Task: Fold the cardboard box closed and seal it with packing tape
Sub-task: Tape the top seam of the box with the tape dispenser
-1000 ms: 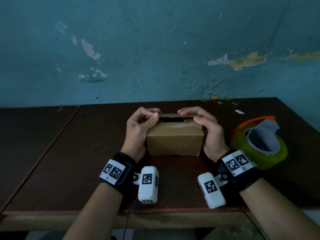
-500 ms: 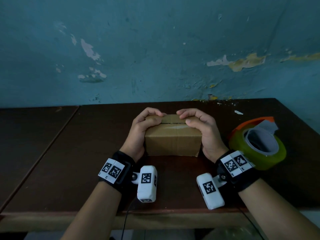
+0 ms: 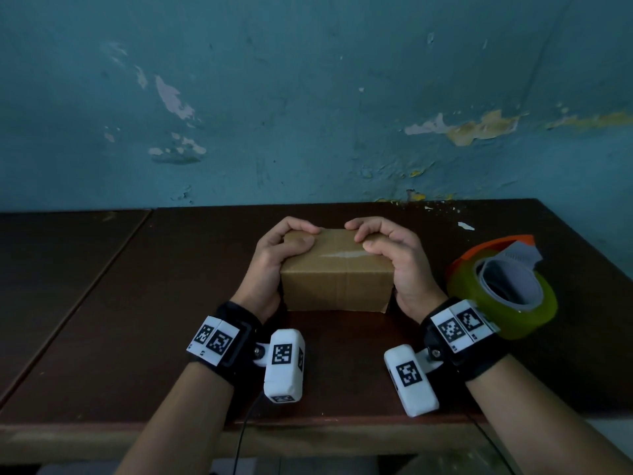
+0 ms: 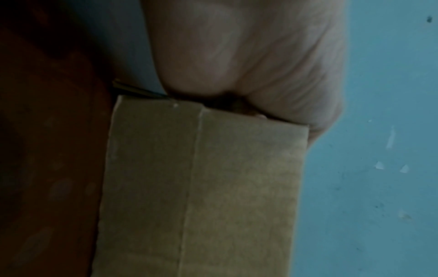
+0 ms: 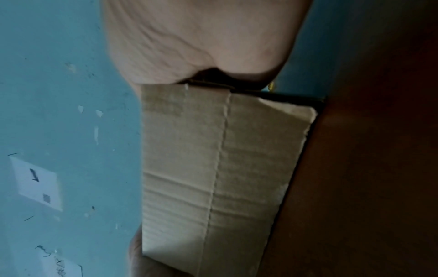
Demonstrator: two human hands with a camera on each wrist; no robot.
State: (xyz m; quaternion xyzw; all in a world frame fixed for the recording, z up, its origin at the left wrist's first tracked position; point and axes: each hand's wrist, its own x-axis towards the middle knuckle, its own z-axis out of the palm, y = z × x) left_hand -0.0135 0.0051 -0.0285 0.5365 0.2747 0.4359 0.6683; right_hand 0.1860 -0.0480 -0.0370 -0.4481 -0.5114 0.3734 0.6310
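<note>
The cardboard box [image 3: 337, 279] sits on the dark tabletop [image 3: 144, 337] roughly midway between its left and right edges and nearer the front edge than the wall, with its top flaps folded flat. The left hand [image 3: 274, 265] clasps the box's left end and the right hand [image 3: 397, 265] its right end, each with its fingers [image 3: 366, 229] curled over the top at the far side and a thumb lying on the top panel, so both are clamped on the box. This hold looks meant to keep the flaps pressed down, since loose cardboard flaps tend to spring up until taped. The wrist views show only palms against the box ends, with a slight gap at one flap edge. The roll of packing tape [image 3: 503, 289] lies flat toward the right edge of the tabletop, just beside the right wrist, probably so that hand can reach it while the left keeps the flaps down. Sealing is not yet begun.
</note>
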